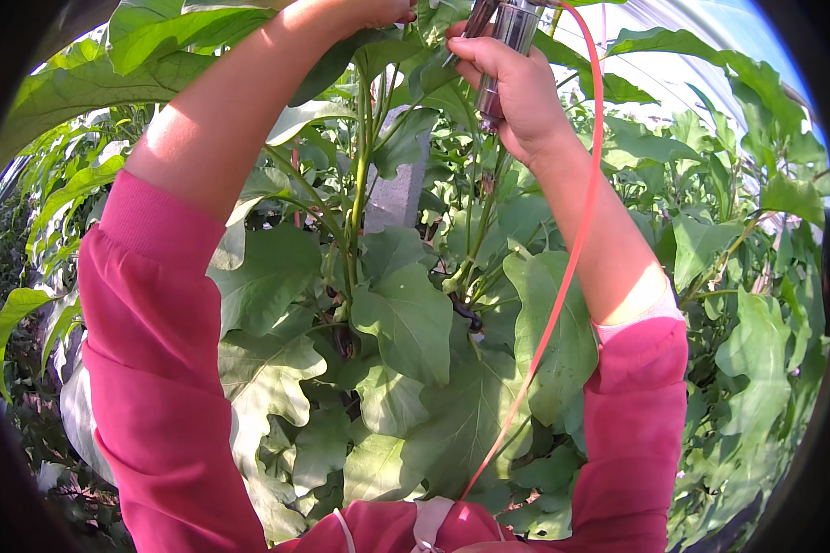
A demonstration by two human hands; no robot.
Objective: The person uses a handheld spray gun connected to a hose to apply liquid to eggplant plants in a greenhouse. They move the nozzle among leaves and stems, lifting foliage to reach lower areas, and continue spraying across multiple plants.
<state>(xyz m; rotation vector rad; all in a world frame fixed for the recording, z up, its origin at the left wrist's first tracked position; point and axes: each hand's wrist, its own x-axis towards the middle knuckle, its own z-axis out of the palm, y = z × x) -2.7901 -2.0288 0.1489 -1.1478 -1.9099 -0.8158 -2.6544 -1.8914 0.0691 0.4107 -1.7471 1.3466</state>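
At the top right of centre, my right hand (515, 93) is closed around a shiny metal hand tool with a cylindrical body (510, 41). A thin red hose (573, 266) runs from the tool's top, curves past my right forearm and drops to my waist. My left hand (380, 10) is raised at the top edge among leaves, partly cut off by the frame; its fingers are bent, and what they touch is hidden. Between my arms stands a leafy plant, apparently eggplant, with upright green stems (360, 200) and broad leaves (408, 321).
Dark purple fruits (467, 312) hang low among the leaves. A pale grey post (395, 186) stands behind the stems. Large leaves (757, 359) crowd the right side, others (111, 83) overhang the left. Translucent sheeting (671, 21) arches overhead at the upper right.
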